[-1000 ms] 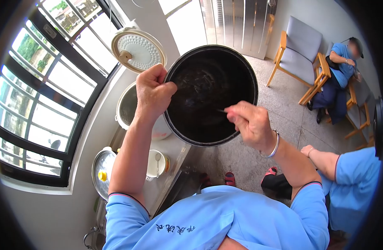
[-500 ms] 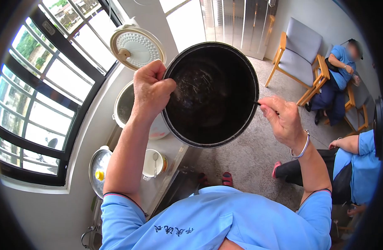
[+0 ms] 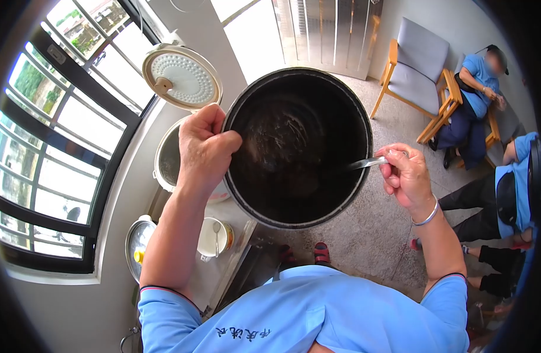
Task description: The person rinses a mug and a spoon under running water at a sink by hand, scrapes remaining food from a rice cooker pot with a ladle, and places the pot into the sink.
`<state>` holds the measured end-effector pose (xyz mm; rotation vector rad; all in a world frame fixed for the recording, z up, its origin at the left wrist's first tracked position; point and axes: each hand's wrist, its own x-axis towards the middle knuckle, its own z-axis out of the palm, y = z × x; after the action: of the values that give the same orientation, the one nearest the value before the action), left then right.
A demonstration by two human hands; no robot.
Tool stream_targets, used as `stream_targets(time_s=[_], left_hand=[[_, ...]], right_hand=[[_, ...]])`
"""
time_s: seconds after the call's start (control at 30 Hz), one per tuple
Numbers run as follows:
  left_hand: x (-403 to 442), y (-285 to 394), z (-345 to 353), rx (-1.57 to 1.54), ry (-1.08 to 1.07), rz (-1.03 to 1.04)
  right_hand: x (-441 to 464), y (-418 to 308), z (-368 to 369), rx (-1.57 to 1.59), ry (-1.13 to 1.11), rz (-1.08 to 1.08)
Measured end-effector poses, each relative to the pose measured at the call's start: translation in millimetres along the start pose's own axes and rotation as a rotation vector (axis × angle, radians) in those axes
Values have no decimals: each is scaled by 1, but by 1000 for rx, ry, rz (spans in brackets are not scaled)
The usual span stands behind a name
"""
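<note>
A large black pot (image 3: 285,209) is held up in front of my chest, its mouth tilted toward me. My left hand (image 3: 204,150) is closed on the pot's left rim, thumb on the inside. At the right rim my right hand (image 3: 407,176) pinches the shiny metal handle of a utensil (image 3: 367,162). That handle runs over the rim into the pot, and its far end is lost in the dark interior. Pale streaks and glints show on the pot's bottom; whether they are liquid or residue I cannot tell.
On the left counter (image 3: 238,250) stand an open rice cooker (image 3: 166,156) with raised lid (image 3: 191,79), a white mug (image 3: 223,237) with a spoon, and a glass lid (image 3: 138,241) with a yellow knob. A chair (image 3: 420,62) and seated person (image 3: 482,76) are back right; others stand nearer.
The pot has come slightly lower and closer. My right hand has lifted the utensil, showing more of its metal handle at the rim. The people at the right have shifted.
</note>
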<state>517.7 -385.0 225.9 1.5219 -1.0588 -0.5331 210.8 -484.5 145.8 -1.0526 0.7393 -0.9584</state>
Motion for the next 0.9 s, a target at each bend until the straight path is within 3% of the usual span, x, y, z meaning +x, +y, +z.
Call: stream_targets(time_s=[0.2,0.27,0.47,0.6,0.73,0.77,0.83,0.9], left_hand=[[-12,25,-2,-196,-52,-82],[-14,30,-5,-213,-66,-87],[-23,60,-5,-307,-136,-241],[-27,71,-1,-344,-139,-220],[-32,87,4,-357,-132,-246],[-34,95,7,-323,-91,-288],[-37,105,10,-321,-75,-284],[-40,110,17,-351,-30,-286]], right_hand=[[-9,-51,5,-5,94,-19],[-11,-73,3,-103,-48,-51],[-17,-118,-5,18,-175,-117],[-23,-147,-20,73,-329,-132],[-50,-169,-33,-138,-232,-325],[-58,-183,-32,124,-258,-191],[-55,-201,-14,264,-396,-50],[-50,-208,4,146,-507,-39]])
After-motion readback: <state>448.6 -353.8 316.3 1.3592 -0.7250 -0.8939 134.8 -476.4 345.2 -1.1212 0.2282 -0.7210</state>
